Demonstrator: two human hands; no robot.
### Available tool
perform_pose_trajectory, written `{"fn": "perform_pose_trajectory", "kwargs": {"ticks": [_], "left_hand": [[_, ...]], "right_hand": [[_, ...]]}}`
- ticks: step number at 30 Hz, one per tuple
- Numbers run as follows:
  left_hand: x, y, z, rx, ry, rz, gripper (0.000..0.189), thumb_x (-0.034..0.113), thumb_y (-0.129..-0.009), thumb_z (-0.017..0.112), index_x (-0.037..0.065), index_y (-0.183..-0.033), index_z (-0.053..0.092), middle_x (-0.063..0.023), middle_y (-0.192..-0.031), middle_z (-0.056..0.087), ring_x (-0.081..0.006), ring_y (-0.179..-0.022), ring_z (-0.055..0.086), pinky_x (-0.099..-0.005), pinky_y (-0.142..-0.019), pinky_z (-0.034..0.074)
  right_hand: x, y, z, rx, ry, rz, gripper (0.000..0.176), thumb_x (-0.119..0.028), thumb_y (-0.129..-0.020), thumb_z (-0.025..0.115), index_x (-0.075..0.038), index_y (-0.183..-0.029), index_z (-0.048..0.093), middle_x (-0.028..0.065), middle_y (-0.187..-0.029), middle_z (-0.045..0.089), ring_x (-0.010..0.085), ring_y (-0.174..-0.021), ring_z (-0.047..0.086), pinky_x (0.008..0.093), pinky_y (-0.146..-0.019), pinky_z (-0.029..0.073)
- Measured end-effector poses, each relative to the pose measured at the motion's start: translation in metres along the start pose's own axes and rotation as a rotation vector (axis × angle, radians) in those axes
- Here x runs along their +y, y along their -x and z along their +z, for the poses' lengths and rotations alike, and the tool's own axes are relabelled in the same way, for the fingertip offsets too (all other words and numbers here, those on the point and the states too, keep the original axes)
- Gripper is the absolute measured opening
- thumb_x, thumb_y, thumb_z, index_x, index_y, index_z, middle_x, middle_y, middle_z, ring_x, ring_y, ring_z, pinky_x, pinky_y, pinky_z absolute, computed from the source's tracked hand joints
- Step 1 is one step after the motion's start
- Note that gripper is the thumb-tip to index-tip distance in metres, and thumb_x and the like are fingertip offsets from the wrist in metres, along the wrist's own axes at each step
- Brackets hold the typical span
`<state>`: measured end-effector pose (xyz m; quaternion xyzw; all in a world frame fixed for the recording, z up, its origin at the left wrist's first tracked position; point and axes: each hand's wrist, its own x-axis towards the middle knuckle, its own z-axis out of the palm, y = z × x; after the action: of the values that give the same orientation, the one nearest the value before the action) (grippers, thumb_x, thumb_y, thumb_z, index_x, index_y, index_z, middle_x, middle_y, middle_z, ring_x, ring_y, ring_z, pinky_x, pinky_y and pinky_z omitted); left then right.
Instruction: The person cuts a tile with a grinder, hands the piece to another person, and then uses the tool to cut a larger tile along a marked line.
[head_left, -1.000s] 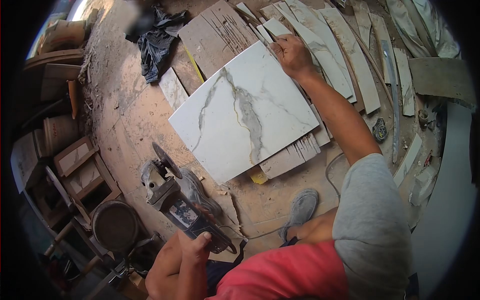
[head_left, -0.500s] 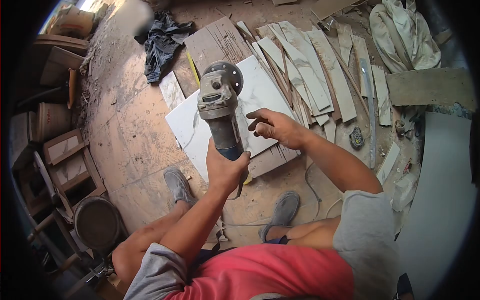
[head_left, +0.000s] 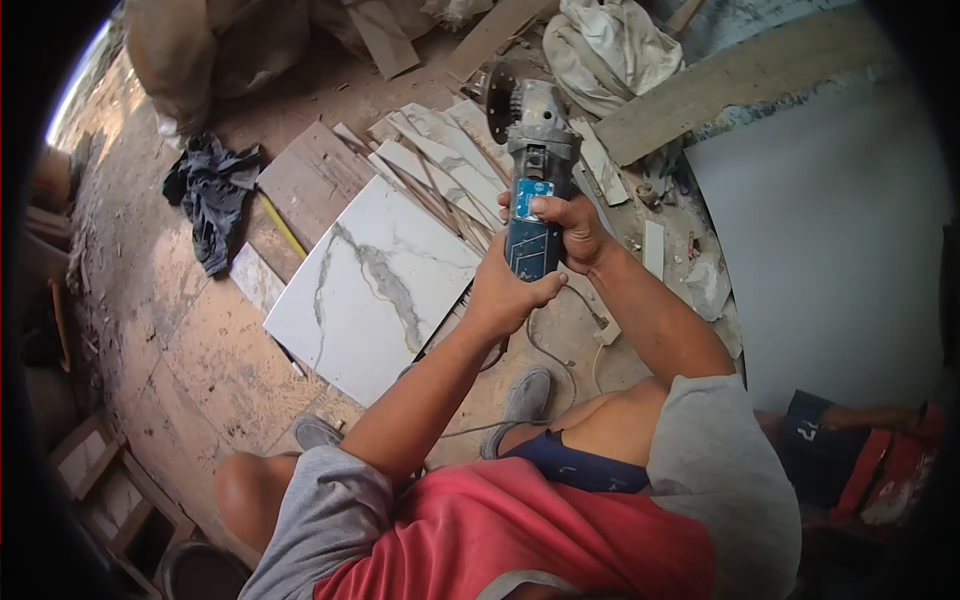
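An angle grinder [head_left: 545, 130] is held up in front of me, its thin dark cutting disc [head_left: 500, 100] at the upper left of its head. My left hand [head_left: 510, 288] wraps around the rear of the blue body, with the cord trailing below. Farther up, my right hand [head_left: 580, 232] grips the body close to the blue label, thumb across it. Below and left of the tool, a white marble-patterned tile [head_left: 350, 290] lies over other boards on the floor.
Long cut tile strips [head_left: 440, 160] are piled behind the tile. A yellow strip [head_left: 282, 225] and dark crumpled cloth [head_left: 210, 200] lie to the left. A large pale panel [head_left: 820, 240] takes up the right side. The cord [head_left: 560, 365] runs near my feet.
My right hand, free and beside the grinder before, now grips its body. The grinder has been rolled so its disc moves from right to left of the head. My view has swung right.
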<state>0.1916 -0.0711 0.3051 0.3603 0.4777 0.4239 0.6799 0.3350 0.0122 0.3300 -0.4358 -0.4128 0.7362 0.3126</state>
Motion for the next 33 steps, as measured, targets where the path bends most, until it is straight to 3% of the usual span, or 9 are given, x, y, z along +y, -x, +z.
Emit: {"fn": "perform_pose_trajectory", "kwargs": {"ticks": [2, 4, 8, 14, 15, 22, 23, 27, 33], "left_hand": [[-0.003, -0.001, 0.015, -0.011, -0.061, 0.177, 0.045, 0.016, -0.071, 0.079, 0.000, -0.105, 0.055, -0.0053, -0.087, 0.062, -0.0139, -0.074, 0.060, -0.0288, -0.068, 0.051], [-0.013, 0.000, 0.022, -0.050, 0.093, 0.222, 0.047, 0.014, -0.072, 0.078, 0.000, -0.111, 0.054, -0.0049, -0.090, 0.063, -0.0127, -0.076, 0.061, -0.0269, -0.066, 0.050], [-0.036, -0.005, 0.020, 0.039, -0.162, 0.255, 0.054, 0.021, -0.072, 0.080, 0.001, -0.115, 0.053, -0.0041, -0.092, 0.063, -0.0130, -0.076, 0.062, -0.0274, -0.068, 0.051], [-0.017, 0.010, 0.019, 0.136, -0.406, 0.066, 0.059, 0.027, -0.067, 0.080, -0.007, -0.108, 0.053, -0.0236, -0.095, 0.069, -0.0279, -0.082, 0.070, -0.0375, -0.077, 0.054], [-0.021, 0.009, 0.020, 0.170, -0.394, 0.067, 0.059, 0.027, -0.067, 0.080, -0.007, -0.108, 0.053, -0.0236, -0.095, 0.069, -0.0279, -0.082, 0.070, -0.0375, -0.077, 0.054], [-0.049, -0.007, 0.029, 0.177, -0.407, 0.042, 0.061, 0.032, -0.068, 0.077, -0.007, -0.108, 0.053, -0.0224, -0.091, 0.068, -0.0332, -0.085, 0.069, -0.0402, -0.079, 0.053], [-0.051, -0.006, 0.029, 0.165, -0.393, 0.033, 0.062, 0.032, -0.068, 0.077, -0.008, -0.108, 0.053, -0.0219, -0.090, 0.067, -0.0332, -0.085, 0.068, -0.0403, -0.080, 0.052], [-0.055, -0.008, 0.027, 0.097, -0.290, 0.009, 0.064, 0.032, -0.066, 0.078, -0.006, -0.110, 0.053, -0.0197, -0.093, 0.066, -0.0306, -0.086, 0.067, -0.0386, -0.080, 0.052], [-0.085, -0.030, 0.008, -0.189, 0.108, 0.141, 0.065, 0.030, -0.065, 0.078, 0.000, -0.115, 0.051, -0.0057, -0.093, 0.061, -0.0153, -0.082, 0.058, -0.0302, -0.075, 0.050]], "right_hand": [[-0.018, 0.016, 0.020, 0.141, 0.087, -0.112, 0.056, -0.029, -0.082, 0.077, 0.001, -0.124, 0.056, 0.0112, -0.110, 0.065, 0.0179, -0.100, 0.063, 0.0331, -0.088, 0.054], [-0.018, 0.020, 0.030, 0.278, 0.207, -0.266, 0.075, -0.053, -0.083, 0.075, 0.002, -0.128, 0.051, 0.0069, -0.110, 0.062, 0.0149, -0.098, 0.056, 0.0274, -0.087, 0.046], [0.019, 0.012, 0.018, 0.611, 0.496, -0.436, 0.073, -0.056, -0.088, 0.068, 0.003, -0.128, 0.051, 0.0083, -0.109, 0.061, 0.0184, -0.099, 0.056, 0.0315, -0.089, 0.045], [0.051, -0.001, 0.013, 0.730, 0.344, -0.377, 0.058, -0.057, -0.094, 0.059, -0.001, -0.107, 0.060, 0.0016, -0.086, 0.060, 0.0107, -0.073, 0.055, 0.0258, -0.065, 0.047], [0.048, -0.002, 0.009, 0.736, 0.383, -0.322, 0.071, -0.064, -0.090, 0.058, 0.006, -0.100, 0.061, 0.0130, -0.087, 0.066, 0.0188, -0.078, 0.062, 0.0331, -0.070, 0.050], [0.072, -0.017, -0.019, 0.724, 0.367, -0.147, 0.059, -0.061, -0.093, 0.057, -0.003, -0.099, 0.063, 0.0003, -0.079, 0.059, 0.0084, -0.067, 0.054, 0.0252, -0.060, 0.045], [0.066, -0.013, -0.017, 0.709, 0.436, -0.115, 0.078, -0.069, -0.088, 0.057, 0.008, -0.103, 0.058, 0.0127, -0.090, 0.064, 0.0180, -0.080, 0.061, 0.0309, -0.072, 0.049], [0.061, -0.011, -0.011, 0.694, 0.357, -0.176, 0.075, -0.065, -0.086, 0.063, 0.007, -0.107, 0.056, 0.0102, -0.092, 0.064, 0.0170, -0.078, 0.061, 0.0305, -0.071, 0.050], [0.033, 0.013, 0.000, 0.119, -0.143, -0.015, 0.047, -0.031, -0.082, 0.078, -0.002, -0.112, 0.057, 0.0072, -0.091, 0.065, 0.0157, -0.078, 0.066, 0.0324, -0.073, 0.054]]}}
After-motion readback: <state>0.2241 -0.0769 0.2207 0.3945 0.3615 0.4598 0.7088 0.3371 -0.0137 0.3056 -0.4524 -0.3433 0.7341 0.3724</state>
